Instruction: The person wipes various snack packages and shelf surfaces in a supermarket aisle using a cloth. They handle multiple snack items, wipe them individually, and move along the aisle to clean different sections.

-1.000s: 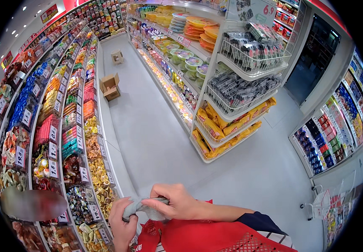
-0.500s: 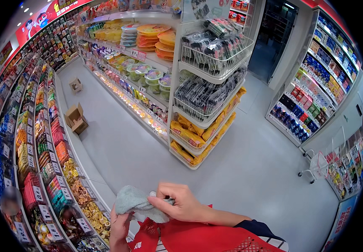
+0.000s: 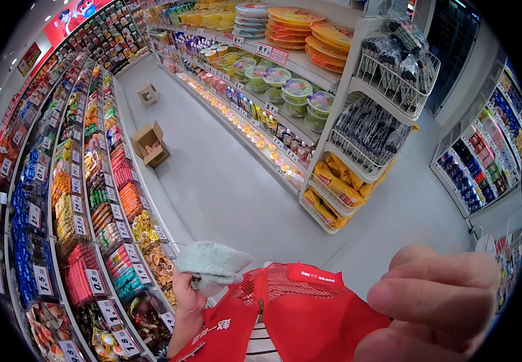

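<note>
A pale grey-green cloth (image 3: 211, 260) is bunched up in my left hand (image 3: 188, 295), whose fingers are closed around its lower end. It sits in front of my red vest (image 3: 315, 314), beside the packaged-snack bins on the left. My right hand (image 3: 442, 301) is raised very near the camera at the lower right, large and slightly blurred. Its fingers are curled in, and I see nothing between them. The cloth is well away from this hand.
Long sloped bins of wrapped sweets and snacks (image 3: 83, 265) run along the left. Two open cardboard boxes (image 3: 151, 145) stand on the grey floor (image 3: 230, 187) in the aisle. Ahead, a shelf end holds wire baskets (image 3: 363, 139) of bagged goods. More shelving (image 3: 484, 151) is at the right.
My right hand has left the cloth and come up towards the camera at the right. My left hand keeps the cloth. The view has shifted left, so the shelves appear further right.
</note>
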Demonstrator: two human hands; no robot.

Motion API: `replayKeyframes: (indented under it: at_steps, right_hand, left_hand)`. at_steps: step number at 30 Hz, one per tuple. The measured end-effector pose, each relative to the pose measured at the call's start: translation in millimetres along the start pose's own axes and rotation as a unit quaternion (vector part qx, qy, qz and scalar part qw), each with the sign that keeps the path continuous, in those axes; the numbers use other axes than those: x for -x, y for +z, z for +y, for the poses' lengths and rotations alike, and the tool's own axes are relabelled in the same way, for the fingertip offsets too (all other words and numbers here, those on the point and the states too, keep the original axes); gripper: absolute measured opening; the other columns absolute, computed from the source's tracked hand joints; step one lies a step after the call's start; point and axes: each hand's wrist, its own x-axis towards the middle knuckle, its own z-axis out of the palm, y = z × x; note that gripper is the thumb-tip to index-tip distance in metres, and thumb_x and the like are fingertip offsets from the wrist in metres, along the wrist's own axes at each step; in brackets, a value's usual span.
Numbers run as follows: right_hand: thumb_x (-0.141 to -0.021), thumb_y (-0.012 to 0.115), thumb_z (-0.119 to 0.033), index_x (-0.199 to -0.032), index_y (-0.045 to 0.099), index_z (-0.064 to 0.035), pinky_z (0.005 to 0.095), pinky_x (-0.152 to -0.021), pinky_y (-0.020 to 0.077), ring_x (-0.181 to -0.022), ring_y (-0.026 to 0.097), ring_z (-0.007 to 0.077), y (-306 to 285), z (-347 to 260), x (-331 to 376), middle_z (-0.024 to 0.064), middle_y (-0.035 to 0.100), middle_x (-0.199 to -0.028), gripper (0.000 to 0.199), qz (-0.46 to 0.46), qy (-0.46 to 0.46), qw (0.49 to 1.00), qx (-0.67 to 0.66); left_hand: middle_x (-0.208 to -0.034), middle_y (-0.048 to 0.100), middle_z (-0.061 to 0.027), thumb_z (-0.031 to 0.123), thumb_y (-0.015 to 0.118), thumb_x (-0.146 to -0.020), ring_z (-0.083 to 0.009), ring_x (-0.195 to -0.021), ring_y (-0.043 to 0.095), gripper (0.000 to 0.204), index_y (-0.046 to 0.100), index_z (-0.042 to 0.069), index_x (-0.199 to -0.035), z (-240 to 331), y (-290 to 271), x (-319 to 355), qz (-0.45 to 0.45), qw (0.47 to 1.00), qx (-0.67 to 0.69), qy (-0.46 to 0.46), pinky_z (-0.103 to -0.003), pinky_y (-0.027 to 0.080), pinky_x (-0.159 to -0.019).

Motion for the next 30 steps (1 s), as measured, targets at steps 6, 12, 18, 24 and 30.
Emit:
replayKeyframes:
  at_steps: [6, 12, 18, 24, 30]
  right_hand:
    - [-0.088, 0.061, -0.032, -0.103, 0.067, -0.0056, 0.0395, -0.065, 0.0535, -0.078, 0.062, 0.0285, 18.0, 14.7, -35.5, 0.0183, 0.064, -0.102, 0.031, -0.127, -0.038, 0.99, -0.058]
    - [-0.084, 0.06, -0.028, -0.095, 0.07, -0.0067, 0.0404, -0.061, 0.0511, -0.074, 0.062, 0.0249, 51.2, 4.5, -86.4, 0.0138, 0.066, -0.096, 0.026, -0.183, 0.168, 0.969, 0.007]
    - [-0.082, 0.063, -0.024, -0.093, 0.069, -0.0085, 0.0378, -0.06, 0.0499, -0.071, 0.062, 0.0228, 69.4, 40.4, -85.3, 0.012, 0.067, -0.092, 0.02, -0.124, 0.158, 0.979, 0.04]
    - [-0.08, 0.066, -0.021, -0.092, 0.069, -0.0102, 0.0353, -0.059, 0.0486, -0.067, 0.062, 0.0207, 77.6, 69.4, -91.2, 0.0101, 0.067, -0.088, 0.016, -0.069, 0.155, 0.982, 0.082]
    - [-0.078, 0.069, -0.017, -0.09, 0.069, -0.0119, 0.0327, -0.058, 0.0474, -0.064, 0.062, 0.0186, 91.3, 95.3, -89.2, 0.0082, 0.067, -0.085, 0.013, 0.046, 0.214, 0.958, 0.186]
  left_hand:
    - [-0.118, 0.065, -0.0175, 0.012, 0.048, -0.089, -0.029, -0.109, 0.065, 0.041, 0.055, -0.004, -0.125, 1.7, -20.9, -29.4, 0.035, 0.998, -0.019, -0.045, -0.042, 0.052, -0.094]
    - [-0.118, 0.064, -0.0166, 0.011, 0.05, -0.088, -0.0286, -0.111, 0.063, 0.042, 0.053, -0.004, -0.127, -0.9, -28.5, -56.7, 0.092, 0.995, 0.011, -0.035, -0.042, 0.051, -0.095]
    - [-0.111, 0.067, -0.0166, 0.015, 0.045, -0.091, -0.0278, -0.102, 0.067, 0.037, 0.06, -0.005, -0.119, 9.4, -20.6, -97.4, 0.06, 0.998, -0.008, -0.014, -0.04, 0.054, -0.088]
    - [-0.113, 0.066, -0.0157, 0.014, 0.045, -0.091, -0.0274, -0.104, 0.066, 0.036, 0.06, -0.004, -0.118, 10.9, -28.9, -144.8, 0.071, 0.997, -0.012, -0.012, -0.04, 0.053, -0.09]
    - [-0.116, 0.065, -0.0145, 0.009, 0.049, -0.091, -0.026, -0.107, 0.064, 0.036, 0.054, -0.004, -0.124, 15.1, -14.5, -205.3, 0.032, 0.998, -0.021, -0.041, -0.039, 0.05, -0.095]
